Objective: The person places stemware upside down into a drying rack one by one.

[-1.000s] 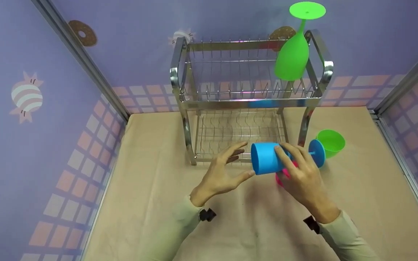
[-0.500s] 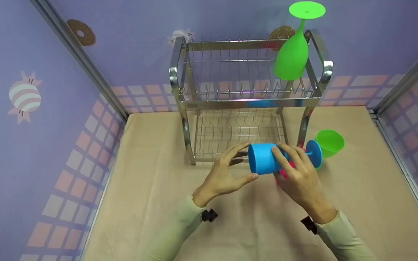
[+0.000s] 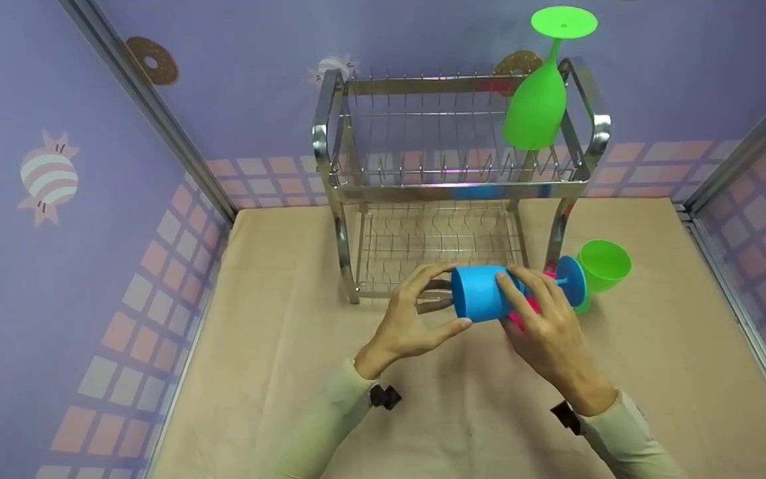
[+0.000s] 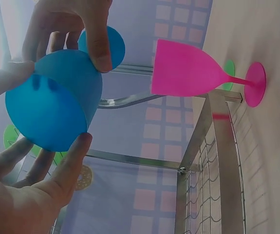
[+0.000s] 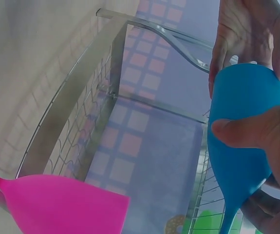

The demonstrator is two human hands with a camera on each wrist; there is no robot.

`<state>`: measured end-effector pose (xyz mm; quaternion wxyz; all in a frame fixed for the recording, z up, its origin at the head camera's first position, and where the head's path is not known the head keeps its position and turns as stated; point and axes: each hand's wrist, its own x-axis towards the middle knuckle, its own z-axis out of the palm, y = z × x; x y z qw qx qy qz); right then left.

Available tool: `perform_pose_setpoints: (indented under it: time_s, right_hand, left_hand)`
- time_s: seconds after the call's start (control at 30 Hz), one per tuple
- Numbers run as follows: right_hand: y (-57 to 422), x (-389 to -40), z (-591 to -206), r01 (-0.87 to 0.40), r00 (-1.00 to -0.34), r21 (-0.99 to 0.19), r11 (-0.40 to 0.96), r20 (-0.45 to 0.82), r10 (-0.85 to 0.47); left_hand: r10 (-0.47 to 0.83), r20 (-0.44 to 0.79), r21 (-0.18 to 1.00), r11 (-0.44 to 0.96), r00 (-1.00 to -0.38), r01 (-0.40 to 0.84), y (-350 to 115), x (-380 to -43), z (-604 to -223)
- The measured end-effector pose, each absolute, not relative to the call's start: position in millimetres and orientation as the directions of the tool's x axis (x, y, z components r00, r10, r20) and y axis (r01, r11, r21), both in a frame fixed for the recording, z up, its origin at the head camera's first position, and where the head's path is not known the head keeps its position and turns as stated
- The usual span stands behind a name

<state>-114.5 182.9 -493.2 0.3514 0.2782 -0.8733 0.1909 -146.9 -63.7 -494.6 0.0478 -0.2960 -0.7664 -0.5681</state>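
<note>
My right hand (image 3: 549, 326) grips blue goblet (image 3: 479, 294) sideways in front of rack (image 3: 409, 193); left hand (image 3: 401, 326) pinches its rim. Green goblet (image 3: 537, 110) inverted atop rack.

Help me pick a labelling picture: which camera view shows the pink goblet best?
The left wrist view: the pink goblet shows whole and uncovered. The right wrist view cuts it off at the frame's edges; the head view shows only bits around the right hand.

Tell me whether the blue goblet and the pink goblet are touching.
Apart. The left wrist view shows it plainly: the lavender wall is visible in the gap between the blue goblet and the pink goblet.
</note>
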Motion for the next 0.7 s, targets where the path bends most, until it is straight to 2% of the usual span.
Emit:
perform_pose_setpoints:
  time_s: [0.3,0.4,0.57,0.7]
  right_hand:
    - [190,-107,-495,-0.686,-0.519,-0.160,0.710,0.791,-0.324]
    - [191,-104,-498,-0.728,-0.502,-0.230,0.645,0.820,-0.275]
    - [194,-104,-505,-0.757,-0.547,-0.418,0.501,0.826,-0.136]
    - [196,-112,-512,-0.759,-0.583,-0.520,0.393,0.811,-0.052]
  left_hand:
    - [0.366,0.407,0.848,0.190,-0.837,0.495,-69,-148,-497]
    - [0.351,0.399,0.859,0.179,-0.847,0.479,-73,-148,-498]
    - [0.329,0.384,0.891,0.115,-0.863,0.440,-77,-147,-498]
    - [0.308,0.396,0.893,0.091,-0.865,0.441,-77,-147,-498]
